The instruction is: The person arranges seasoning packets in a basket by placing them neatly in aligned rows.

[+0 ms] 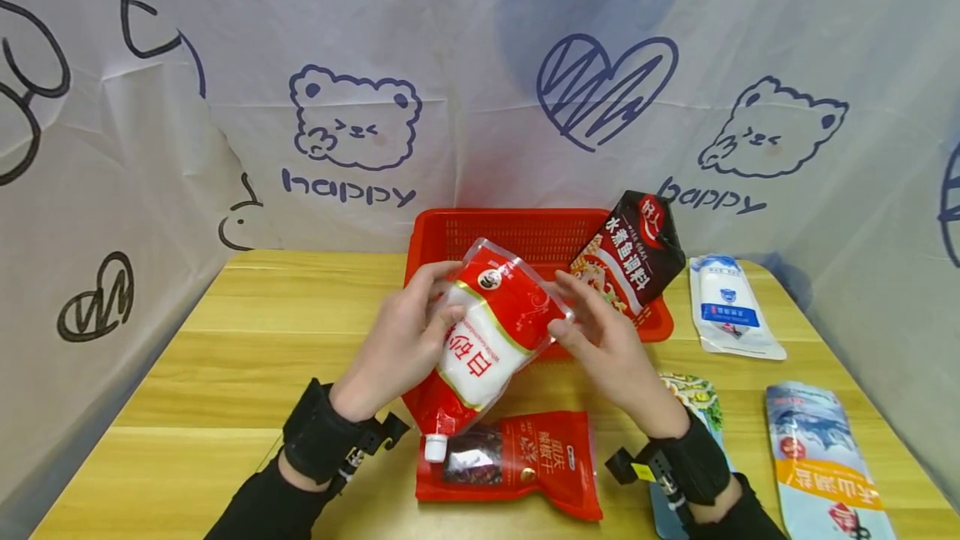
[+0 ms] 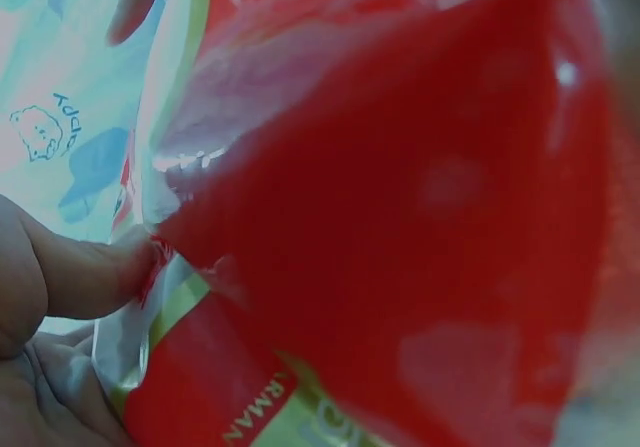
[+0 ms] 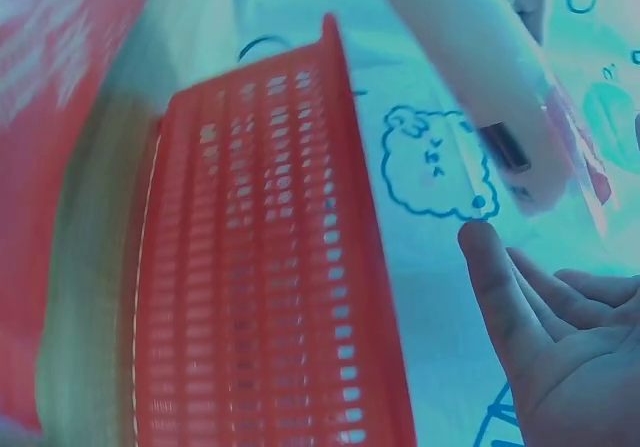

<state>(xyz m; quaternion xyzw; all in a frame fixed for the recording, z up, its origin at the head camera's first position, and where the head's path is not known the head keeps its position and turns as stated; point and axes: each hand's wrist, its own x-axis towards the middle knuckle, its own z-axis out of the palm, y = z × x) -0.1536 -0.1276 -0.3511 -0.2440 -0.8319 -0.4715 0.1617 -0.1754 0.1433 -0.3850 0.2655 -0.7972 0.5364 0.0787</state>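
left hand (image 1: 397, 344): grips the red-and-white pouch (image 1: 491, 327) at its edge, thumb on the front face. right hand (image 1: 611, 348): fingers extended and spread at the pouch's opposite upper edge; firm contact cannot be told. pouch is held tilted above the table (image 1: 285, 315), white cap (image 1: 436, 448) lowest, in front of the red basket (image 1: 510, 212), hiding part of it.

surroundings: a black packet (image 1: 641, 252) stands tilted at the basket's right end, rising over the rim. red chili bag (image 1: 528, 457) lies nearer the person, its upper left partly covered by the pouch. right forearm crosses a green-and-blue packet (image 1: 693, 394). farther right: white-and-blue packet (image 1: 727, 307), then blue-and-orange pack (image 1: 825, 457) nearer the person. drawn-on sheet (image 1: 480, 90) hangs behind.
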